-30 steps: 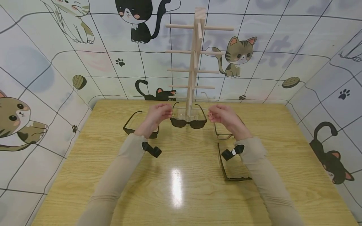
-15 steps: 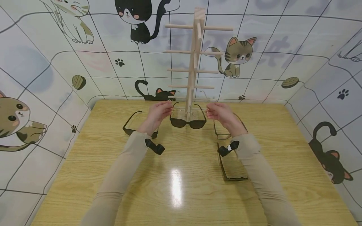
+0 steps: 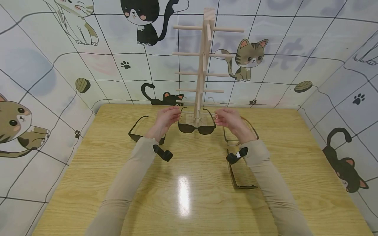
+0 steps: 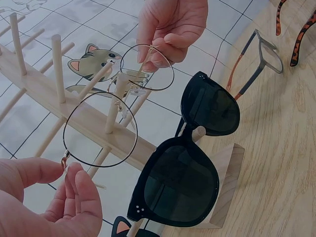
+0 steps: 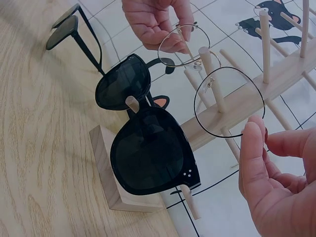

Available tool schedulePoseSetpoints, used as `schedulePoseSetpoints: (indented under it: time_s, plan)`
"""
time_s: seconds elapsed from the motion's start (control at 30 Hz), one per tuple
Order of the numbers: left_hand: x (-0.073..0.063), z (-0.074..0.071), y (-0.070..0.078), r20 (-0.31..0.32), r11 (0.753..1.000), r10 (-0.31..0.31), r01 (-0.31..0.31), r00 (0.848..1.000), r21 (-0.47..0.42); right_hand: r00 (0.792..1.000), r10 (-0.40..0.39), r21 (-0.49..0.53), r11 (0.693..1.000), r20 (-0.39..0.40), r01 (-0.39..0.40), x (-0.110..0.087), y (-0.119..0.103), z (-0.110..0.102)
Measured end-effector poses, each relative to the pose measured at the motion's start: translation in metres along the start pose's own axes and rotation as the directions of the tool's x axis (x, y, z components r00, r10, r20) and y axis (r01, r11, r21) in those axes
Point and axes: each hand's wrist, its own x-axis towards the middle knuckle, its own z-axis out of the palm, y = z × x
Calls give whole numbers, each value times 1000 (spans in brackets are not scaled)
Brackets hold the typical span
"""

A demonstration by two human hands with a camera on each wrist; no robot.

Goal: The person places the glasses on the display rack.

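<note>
My left hand (image 3: pixel 163 122) and right hand (image 3: pixel 232 123) hold one pair of round, thin wire-rimmed eyeglasses (image 4: pixel 137 131) from either side. Each thumb and forefinger pinches the glasses by the hinge area at the outer end of a rim. The glasses are at a wooden display stand (image 3: pixel 203 55), and one of its front pegs (image 5: pixel 212 79) stands between the two lenses, at the bridge. Just below, black sunglasses (image 4: pixel 182 182) hang on the lowest peg, lenses facing me. The temples of the wire glasses point back past the stand's post.
On the wooden table (image 3: pixel 206 209), other black sunglasses (image 3: pixel 136 137) lie left of the stand. To the right lie grey-framed glasses with orange-brown temples (image 4: pixel 269 54) and, nearer me, a dark-framed pair (image 3: pixel 234 183). Bare stand pegs (image 3: pixel 228 29) stick out sideways higher up.
Over the second, both hands have brought the wire glasses slightly up and back toward the stand, the right hand also shifting left. In the last half second they have hardly moved.
</note>
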Motion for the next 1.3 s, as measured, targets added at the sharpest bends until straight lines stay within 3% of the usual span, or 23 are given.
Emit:
schedulePoseSetpoints:
  time_s: [0.23,0.57,1.0,1.3]
  plan:
    - [2,0,-2,-6,1000,-2,2,1000,8,996,88,6,996,-34,-88,5,1,0]
    - [1,-1,-2,1,1000,-3,3,1000,16,994,103,25,994,-37,-102,4,1,1]
    - [-6,-11,-4,49,989,30,-37,998,146,993,95,-168,980,-65,-105,-7,3,-3]
    - [-13,-19,-6,75,976,64,-78,995,202,996,65,-217,973,-64,-77,-24,5,-5]
